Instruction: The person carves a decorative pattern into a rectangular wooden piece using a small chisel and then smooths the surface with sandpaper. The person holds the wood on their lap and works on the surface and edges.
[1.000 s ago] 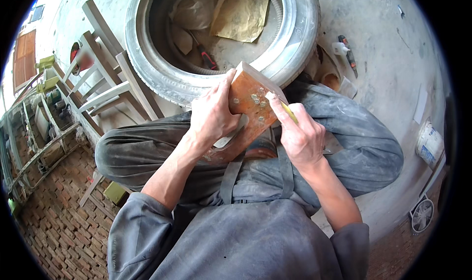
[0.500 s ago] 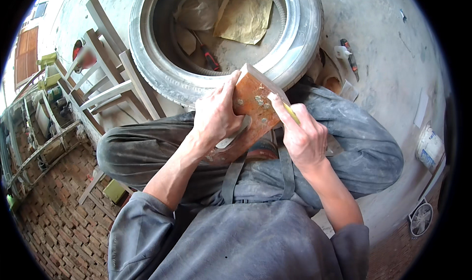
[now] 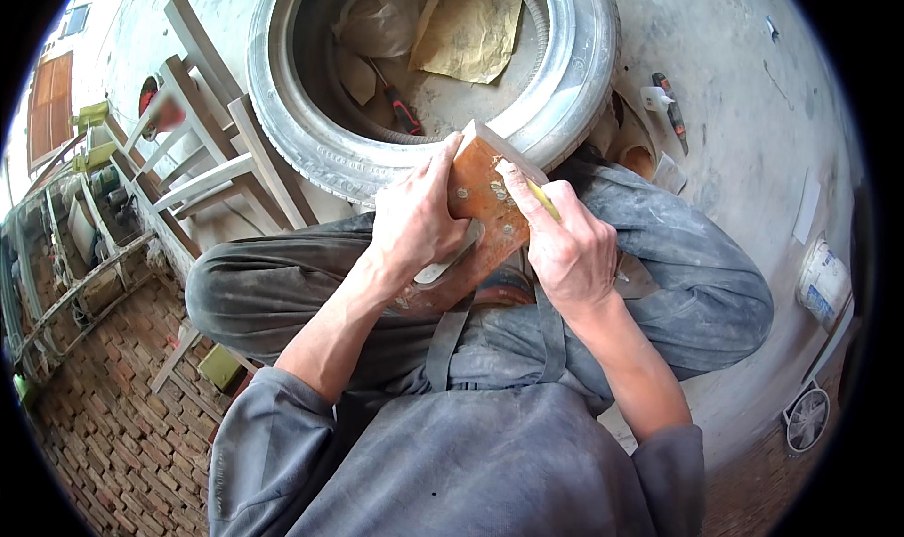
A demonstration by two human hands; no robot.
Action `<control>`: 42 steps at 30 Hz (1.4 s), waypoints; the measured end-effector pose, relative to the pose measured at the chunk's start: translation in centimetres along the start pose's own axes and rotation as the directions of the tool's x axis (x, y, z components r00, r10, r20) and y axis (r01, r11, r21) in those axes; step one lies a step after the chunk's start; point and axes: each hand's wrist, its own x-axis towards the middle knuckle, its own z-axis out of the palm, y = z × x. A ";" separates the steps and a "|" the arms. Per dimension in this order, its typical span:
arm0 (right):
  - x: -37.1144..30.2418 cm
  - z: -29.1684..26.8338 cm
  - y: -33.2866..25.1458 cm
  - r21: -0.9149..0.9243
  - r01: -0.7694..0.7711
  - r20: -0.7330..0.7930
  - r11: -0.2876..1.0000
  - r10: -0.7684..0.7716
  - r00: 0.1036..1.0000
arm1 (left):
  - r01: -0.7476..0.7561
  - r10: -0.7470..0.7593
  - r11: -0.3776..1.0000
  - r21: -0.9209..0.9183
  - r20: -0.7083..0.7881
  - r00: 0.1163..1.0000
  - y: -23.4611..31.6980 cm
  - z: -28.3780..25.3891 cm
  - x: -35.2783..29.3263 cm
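Board (image 3: 487, 215) — upper-right edge uncovered — sits in the left hand (image 3: 414, 215).

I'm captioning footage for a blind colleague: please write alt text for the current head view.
A left hand grips an orange-brown, slab-like piece while the right hand, holding a slim yellow object, rests its index finger on the piece's face. In front, a dusty tyre lies flat, surrounding brown paper and a red-and-black-handled tool.
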 end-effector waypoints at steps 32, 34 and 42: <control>-3.7 -1.5 1.7 0.047 -0.107 -0.008 0.993 0.107 0.994 | -0.002 0.002 1.000 0.025 0.001 1.000 0.0 0.0 0.0; -3.6 -1.0 1.5 0.041 -0.087 -0.013 0.995 0.088 0.996 | 0.020 -0.021 0.999 0.025 0.015 1.000 0.2 -0.1 0.2; -3.3 -0.9 1.3 -0.015 -0.030 0.031 0.999 0.030 0.999 | -0.001 0.001 1.000 0.010 -0.001 1.000 0.2 -0.2 0.3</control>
